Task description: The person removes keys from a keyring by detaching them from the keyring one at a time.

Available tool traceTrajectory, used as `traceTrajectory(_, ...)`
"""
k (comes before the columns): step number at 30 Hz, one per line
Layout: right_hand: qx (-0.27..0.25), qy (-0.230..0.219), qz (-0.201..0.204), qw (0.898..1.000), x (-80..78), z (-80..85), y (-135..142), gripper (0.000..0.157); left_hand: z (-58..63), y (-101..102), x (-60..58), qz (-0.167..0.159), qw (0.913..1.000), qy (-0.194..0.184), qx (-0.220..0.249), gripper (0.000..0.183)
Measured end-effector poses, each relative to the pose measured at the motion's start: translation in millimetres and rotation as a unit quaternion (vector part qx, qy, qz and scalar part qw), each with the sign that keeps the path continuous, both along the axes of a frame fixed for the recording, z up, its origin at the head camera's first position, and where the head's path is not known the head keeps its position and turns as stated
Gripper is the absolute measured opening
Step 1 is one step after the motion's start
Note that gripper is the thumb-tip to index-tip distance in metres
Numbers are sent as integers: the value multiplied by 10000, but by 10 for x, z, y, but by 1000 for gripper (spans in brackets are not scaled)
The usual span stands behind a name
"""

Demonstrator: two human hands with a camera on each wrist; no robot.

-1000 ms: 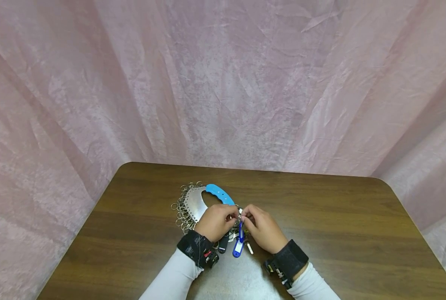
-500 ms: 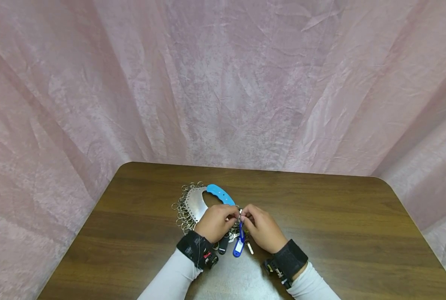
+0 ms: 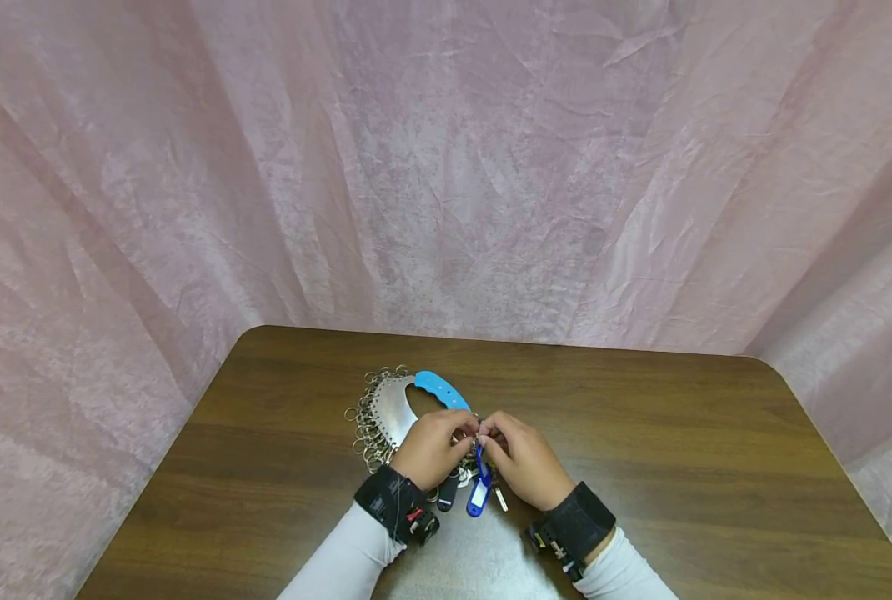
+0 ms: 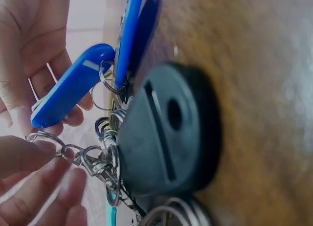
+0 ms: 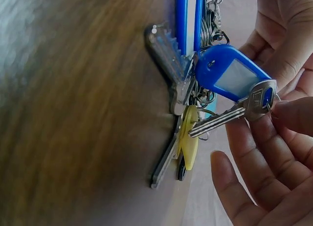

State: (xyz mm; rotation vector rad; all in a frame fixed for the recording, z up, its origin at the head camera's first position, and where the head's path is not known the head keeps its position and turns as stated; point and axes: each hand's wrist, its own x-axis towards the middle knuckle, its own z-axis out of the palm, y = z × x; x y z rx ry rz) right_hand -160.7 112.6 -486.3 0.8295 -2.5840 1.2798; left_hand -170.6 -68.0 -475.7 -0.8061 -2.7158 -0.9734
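Note:
In the head view my left hand [image 3: 431, 450] and right hand [image 3: 524, 462] meet fingertip to fingertip over a bunch of keys. In the left wrist view, the left thumb and fingers pinch a small metal key ring [image 4: 46, 135] linked to a chain of rings. A blue key tag [image 4: 73, 86] hangs beside it. The right wrist view has a silver key [image 5: 254, 103] in front of that tag, and the right thumb and fingers pinch the thin ring at its head. My fingers partly hide where the rings meet.
A crescent metal plate [image 3: 392, 408] edged with many rings, with a light-blue handle [image 3: 442, 390], lies on the wooden table [image 3: 679, 433]. A black fob [image 4: 161, 128], another blue tag [image 3: 478, 496], a yellow tag [image 5: 188, 140] and more keys hang close to the hands. A pink curtain [image 3: 446, 167] stands behind.
The hands stay nearly in place, with the fingertips drawn very slightly closer together. The blue tag below them has barely shifted.

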Motion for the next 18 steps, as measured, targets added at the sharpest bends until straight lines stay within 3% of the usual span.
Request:
traceTrajectory(7,-20,148,26,9999,1,7,-3,9,-36,-19,-12,293,9992,-256,121,7)
traceTrajectory(18,66,271,146,9995,15,11,2,7,-53,-25,-12,134,9976,-482,478,10)
